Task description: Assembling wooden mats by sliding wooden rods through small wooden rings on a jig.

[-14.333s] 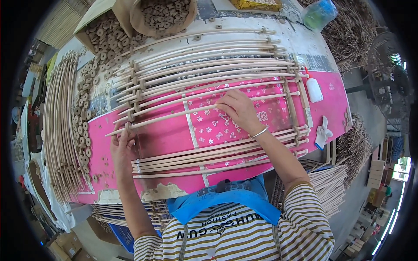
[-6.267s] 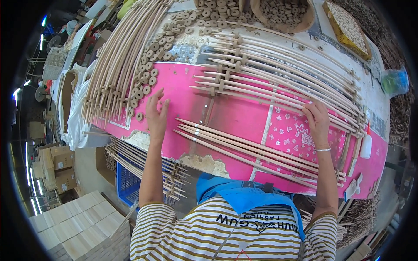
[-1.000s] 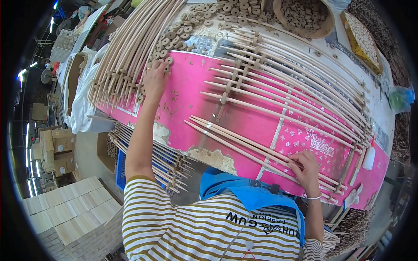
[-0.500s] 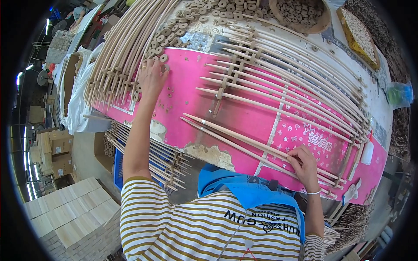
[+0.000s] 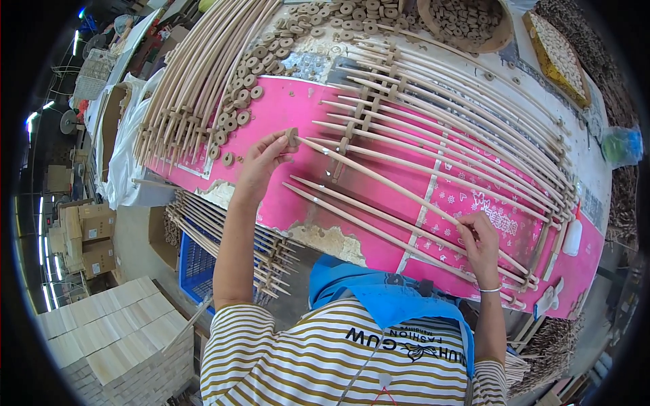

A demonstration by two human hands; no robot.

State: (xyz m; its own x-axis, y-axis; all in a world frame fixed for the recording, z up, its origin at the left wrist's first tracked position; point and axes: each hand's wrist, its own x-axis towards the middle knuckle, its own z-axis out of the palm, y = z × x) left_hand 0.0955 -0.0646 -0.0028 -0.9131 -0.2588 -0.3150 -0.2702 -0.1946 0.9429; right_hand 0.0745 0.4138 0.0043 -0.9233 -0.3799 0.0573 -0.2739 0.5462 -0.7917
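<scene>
My left hand (image 5: 264, 162) pinches a small round wooden disc with a centre hole (image 5: 292, 137) between thumb and fingers. The disc is at the pointed tip of a slim wooden rod (image 5: 379, 177); I cannot tell whether the tip is inside the hole. My right hand (image 5: 481, 243) grips that rod farther along, tilted above the pink table covering (image 5: 284, 108). Two more pointed rods (image 5: 369, 220) lie below it, nearer me. Beyond, several rods (image 5: 467, 122) lie side by side with small wooden pieces near their pointed ends.
Loose wooden discs (image 5: 254, 64) are heaped left of centre, beside a big bundle of rods (image 5: 196, 74). A round bowl (image 5: 467, 49) of small wooden pieces and a yellow tray (image 5: 555, 57) stand at the back. A white bottle (image 5: 573, 237) lies at right. A blue crate (image 5: 196, 267) is below.
My left hand has come right from the disc heap with a disc, to the rod's tip. My right hand has raised one rod off the table.
</scene>
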